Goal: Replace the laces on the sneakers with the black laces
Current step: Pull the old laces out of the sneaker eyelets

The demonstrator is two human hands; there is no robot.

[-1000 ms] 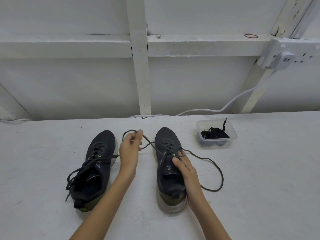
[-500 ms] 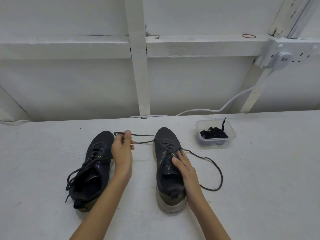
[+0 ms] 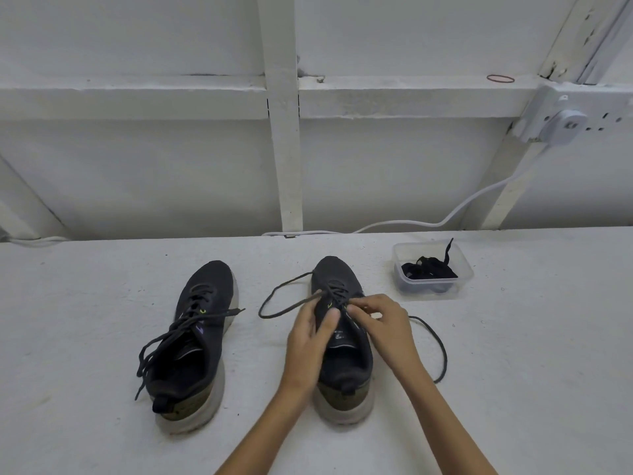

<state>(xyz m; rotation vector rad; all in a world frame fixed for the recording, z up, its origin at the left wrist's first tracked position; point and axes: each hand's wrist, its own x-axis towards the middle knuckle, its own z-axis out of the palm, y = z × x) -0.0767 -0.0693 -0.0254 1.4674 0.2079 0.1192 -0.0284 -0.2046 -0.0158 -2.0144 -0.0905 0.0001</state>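
Observation:
Two dark sneakers stand on the white table, toes pointing away from me. The left sneaker (image 3: 195,337) has loosened dark laces spilling over its side. My left hand (image 3: 308,334) grips the right sneaker (image 3: 346,368) from its left side, thumb on the tongue. My right hand (image 3: 383,323) pinches the old lace (image 3: 277,303) at the eyelets. That lace loops out on the table to both sides of the shoe. The black laces (image 3: 428,270) lie in a clear plastic tub (image 3: 462,282) at the back right.
A white wall with beams rises behind the table. A white cable (image 3: 445,221) runs along the back edge up to a socket (image 3: 561,126) at the upper right. A rubber band (image 3: 500,78) lies on the ledge.
My left hand let go of the lace end it held up between the shoes and moved right onto the right sneaker. My right hand shifted forward to pinch the lace.

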